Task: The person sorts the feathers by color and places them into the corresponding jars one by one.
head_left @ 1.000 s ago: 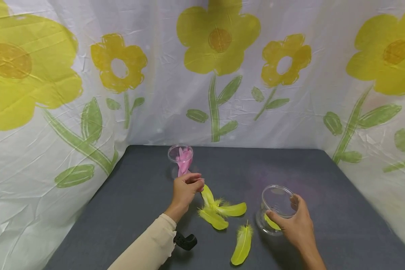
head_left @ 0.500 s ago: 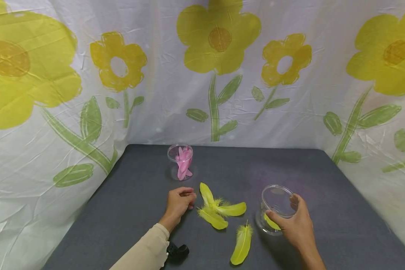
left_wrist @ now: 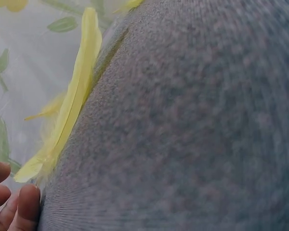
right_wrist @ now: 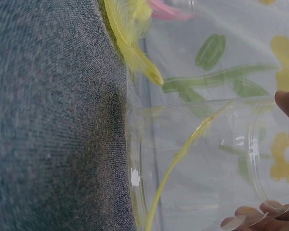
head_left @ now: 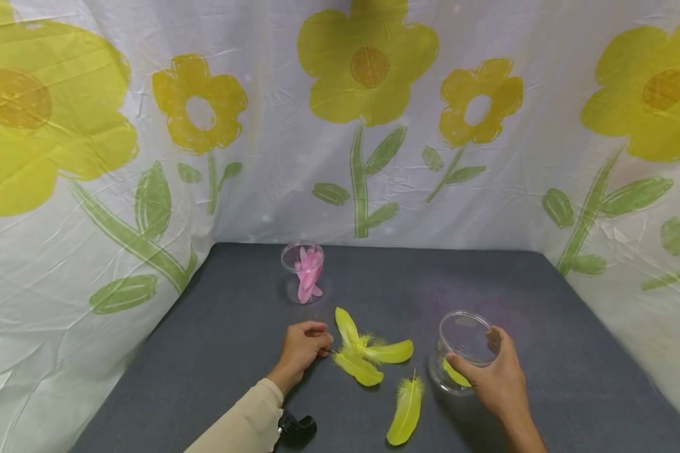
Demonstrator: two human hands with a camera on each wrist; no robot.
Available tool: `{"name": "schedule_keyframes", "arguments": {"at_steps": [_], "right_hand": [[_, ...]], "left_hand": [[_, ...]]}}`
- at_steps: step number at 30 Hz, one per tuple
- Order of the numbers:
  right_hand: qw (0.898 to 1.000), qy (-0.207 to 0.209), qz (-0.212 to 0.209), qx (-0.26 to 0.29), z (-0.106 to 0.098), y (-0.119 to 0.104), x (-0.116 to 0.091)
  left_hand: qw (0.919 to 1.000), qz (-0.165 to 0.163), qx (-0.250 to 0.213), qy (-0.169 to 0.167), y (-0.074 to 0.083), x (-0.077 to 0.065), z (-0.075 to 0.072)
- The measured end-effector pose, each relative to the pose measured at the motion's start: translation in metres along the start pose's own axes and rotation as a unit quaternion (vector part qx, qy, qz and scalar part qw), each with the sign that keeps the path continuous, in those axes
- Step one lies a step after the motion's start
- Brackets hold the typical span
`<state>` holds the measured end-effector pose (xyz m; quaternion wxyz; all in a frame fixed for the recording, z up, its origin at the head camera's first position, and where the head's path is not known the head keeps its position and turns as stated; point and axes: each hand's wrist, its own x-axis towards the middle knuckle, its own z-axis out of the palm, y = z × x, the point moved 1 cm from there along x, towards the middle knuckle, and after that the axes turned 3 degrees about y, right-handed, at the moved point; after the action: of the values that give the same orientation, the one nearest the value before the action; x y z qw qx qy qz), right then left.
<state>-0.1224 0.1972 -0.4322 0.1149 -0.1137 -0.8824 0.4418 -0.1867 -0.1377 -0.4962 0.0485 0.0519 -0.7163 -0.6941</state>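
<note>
My left hand (head_left: pixel 303 349) pinches the quill end of a yellow feather (head_left: pixel 361 370), which lies at the near side of a small cluster on the dark table. Two other yellow feathers overlap there, one curving up (head_left: pixel 345 324) and one pointing right (head_left: pixel 393 352). A separate yellow feather (head_left: pixel 406 409) lies nearer to me. On the right, my right hand (head_left: pixel 501 374) grips a clear plastic cup (head_left: pixel 450 321) around its side, thumb near the rim. Inside that upright cup is a yellow feather (right_wrist: pixel 176 161), leaning against the wall in the right wrist view.
Behind my left hand stands another clear cup (head_left: pixel 291 267) holding pink feathers (head_left: pixel 308 277). A black wrist device (head_left: pixel 297 429) hangs below the left sleeve (head_left: pixel 243 418). A flower-printed white curtain (head_left: pixel 283 189) encloses the table's (head_left: pixel 232 283) back and sides.
My left hand drew back from near the pink-feather cup towards me, then shifted slightly right to the quill of the near cluster feather. The right hand and its cup stayed still.
</note>
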Motion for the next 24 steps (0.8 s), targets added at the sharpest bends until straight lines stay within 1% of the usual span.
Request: {"name": "schedule_keyframes", "arguments": {"at_steps": [4,6,8,11,13,15,17,24], "right_hand": [[1.000,0.000,-0.001,-0.003,0.0004,0.0001,-0.0003],[1.000,0.000,0.002,-0.004,0.0007,0.0002,0.0000],[1.000,-0.001,0.004,-0.005,0.0006,0.0004,0.0003],[1.000,-0.001,0.005,-0.002,0.0003,0.0001,0.0004],[1.000,0.000,0.002,0.000,0.0001,-0.0001,0.0001],[1.000,0.002,-0.001,0.002,0.0000,-0.0003,-0.0001],[1.000,0.004,-0.004,0.002,-0.0001,-0.0003,-0.0003],[1.000,0.001,0.000,0.002,-0.0001,-0.0011,-0.0008]], "left_hand": [[1.0000,-0.005,0.000,0.001,0.0001,-0.0007,-0.0029],[0.9999,-0.004,0.013,-0.004,0.0000,-0.0004,-0.0043],[0.9993,0.000,0.034,-0.018,0.0000,-0.0001,-0.0053],[0.9965,0.003,0.066,-0.051,0.0002,0.0004,-0.0065],[0.9945,0.001,0.076,-0.072,0.0005,0.0005,-0.0071],[0.9934,-0.003,0.076,-0.086,0.0007,0.0005,-0.0074],[0.9931,-0.009,0.070,-0.093,0.0009,0.0005,-0.0077],[0.9940,-0.021,0.052,-0.094,0.0019,-0.0003,-0.0080]]}}
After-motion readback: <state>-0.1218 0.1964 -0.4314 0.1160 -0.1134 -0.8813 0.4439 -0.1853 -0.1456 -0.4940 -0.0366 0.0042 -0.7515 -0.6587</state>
